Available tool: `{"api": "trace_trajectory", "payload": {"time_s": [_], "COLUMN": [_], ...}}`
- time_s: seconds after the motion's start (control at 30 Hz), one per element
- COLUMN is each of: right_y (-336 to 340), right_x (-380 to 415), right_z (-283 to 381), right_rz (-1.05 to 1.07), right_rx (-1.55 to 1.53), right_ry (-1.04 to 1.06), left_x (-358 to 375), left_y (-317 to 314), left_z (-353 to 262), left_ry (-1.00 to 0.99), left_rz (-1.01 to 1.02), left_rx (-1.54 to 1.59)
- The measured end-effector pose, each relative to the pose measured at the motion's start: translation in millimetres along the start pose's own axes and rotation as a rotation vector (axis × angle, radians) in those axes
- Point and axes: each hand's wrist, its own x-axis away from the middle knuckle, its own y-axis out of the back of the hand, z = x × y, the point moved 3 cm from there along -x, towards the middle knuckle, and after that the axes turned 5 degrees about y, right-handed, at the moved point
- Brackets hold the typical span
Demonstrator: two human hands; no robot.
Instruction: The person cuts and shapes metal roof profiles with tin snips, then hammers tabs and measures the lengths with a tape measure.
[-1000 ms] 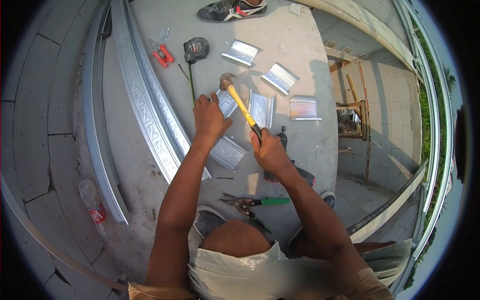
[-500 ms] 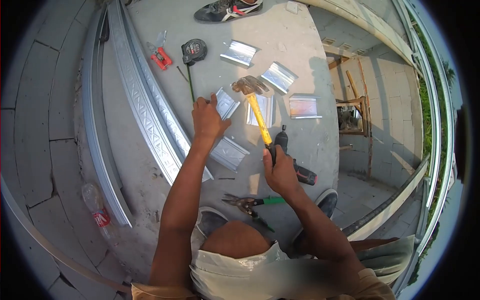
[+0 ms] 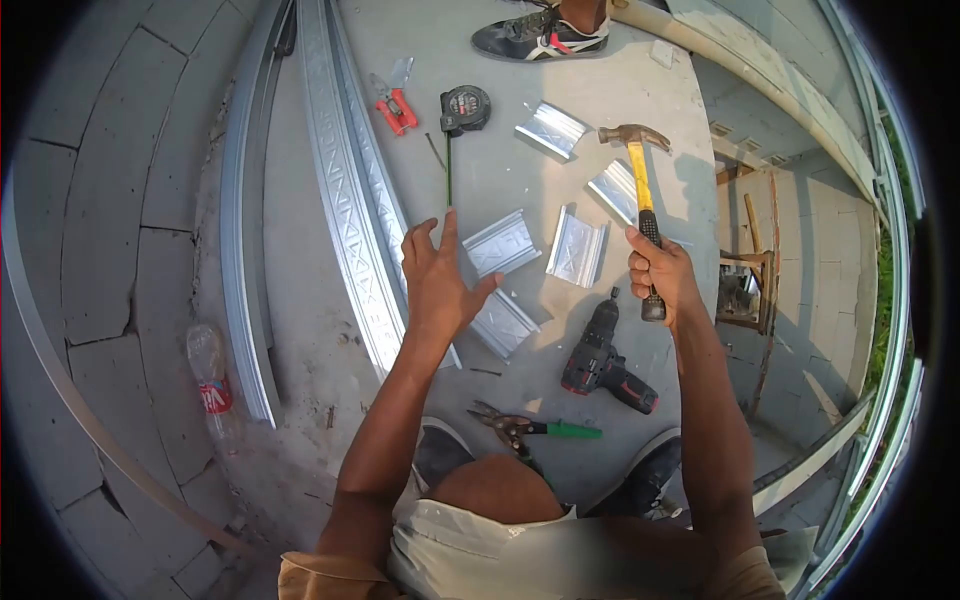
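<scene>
My right hand [image 3: 664, 272] is wrapped round the black grip of a hammer [image 3: 641, 180] with a yellow neck, its head raised and pointing away from me. My left hand [image 3: 437, 278] has its fingers spread and holds nothing. It is just left of one short metal channel piece [image 3: 503, 243], with another piece [image 3: 503, 323] below its thumb. Further right lie a third piece [image 3: 577, 248] and one [image 3: 616, 190] partly behind the hammer. Another channel piece [image 3: 552, 130] rests higher up. The tape measure [image 3: 466, 108] has its blade drawn out toward my left fingertips.
Long metal channels [image 3: 345, 190] lie on the left. A cordless drill [image 3: 603, 362] and green-handled snips [image 3: 540, 428] are near my feet. Red-handled cutters [image 3: 396, 108], a plastic bottle [image 3: 212, 385] and another person's shoe [image 3: 540, 35] are also there. The slab [image 3: 400, 30] ends on the right.
My left hand has come off the channel piece and its fingers have spread. My right hand has carried the hammer right, uncovering the drill. The whole view has shifted.
</scene>
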Motion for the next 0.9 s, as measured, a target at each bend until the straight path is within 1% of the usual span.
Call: {"api": "trace_trajectory", "payload": {"time_s": [0.03,0.1,0.13,0.17,0.2,0.23,0.27,0.3,0.33,0.37,0.4,0.43,0.47,0.5,0.53,0.57,0.6,0.63,0.67,0.7,0.73,0.77,0.8,0.83,0.9], "right_y": [4,10,14,16,14,13,9,0,-9,-24,-53,-72,-92,-112,-130,-152,-174,-190,-199,-213,-227,-234,-242,-244,-241], "right_x": [-17,-50,-70,-86,-93,-97,-100,-101,-99,-97,-78,-83,-90,-99,-114,-132,-150,-179,-213,-230,-225,-220,-216,-229,-263], "right_z": [2,7,9,11,17,23,28,28,32,37,58,65,72,80,86,90,89,87,84,78,79,83,84,82,78], "right_rz": [0.031,0.060,0.054,0.048,0.076,0.061,0.036,0.057,0.021,-0.027,-0.011,-0.005,0.054,0.118,0.138,0.190,0.251,0.288,0.320,0.346,0.371,0.332,0.286,0.296,0.701], "right_rx": [0.013,-0.015,-0.047,-0.076,-0.080,0.230,0.542,0.542,1.007,1.464,1.433,1.431,1.292,1.148,1.144,1.242,1.342,1.337,1.373,1.406,1.399,1.528,1.655,1.649,1.513], "right_ry": [0.034,0.035,0.026,0.020,0.030,0.017,0.009,0.032,0.305,0.592,0.572,0.591,0.709,0.822,0.835,0.841,0.843,0.856,0.933,1.009,1.017,1.026,1.034,1.034,0.838], "left_x": [12,36,47,60,71,78,87,91,90,91,93,91,90,91,92,95,92,98,107,115,120,130,141,151,170], "left_y": [6,21,23,22,17,12,6,1,8,9,10,12,16,25,36,46,73,82,89,97,110,113,119,126,130], "left_z": [14,50,67,78,92,105,113,117,110,113,114,117,123,130,134,138,124,131,136,141,137,142,146,148,145], "left_ry": [0.024,0.273,0.393,0.404,0.508,0.608,0.635,0.665,0.726,0.739,0.707,0.669,0.676,0.688,0.688,0.685,0.749,0.777,0.750,0.713,0.698,0.670,0.698,0.716,0.764], "left_rz": [-0.009,-0.235,-0.198,-0.218,-0.139,-0.066,0.006,0.084,0.113,0.093,0.088,0.083,0.126,0.110,0.158,0.201,0.255,0.230,0.212,0.193,0.171,0.164,0.259,0.361,0.339], "left_rx": [-0.024,-0.071,-0.104,-0.118,-0.136,-0.146,-0.100,-0.052,0.057,0.061,0.068,0.074,0.100,0.099,0.291,0.483,0.571,0.568,0.714,0.857,0.991,1.053,1.245,1.435,1.927]}}
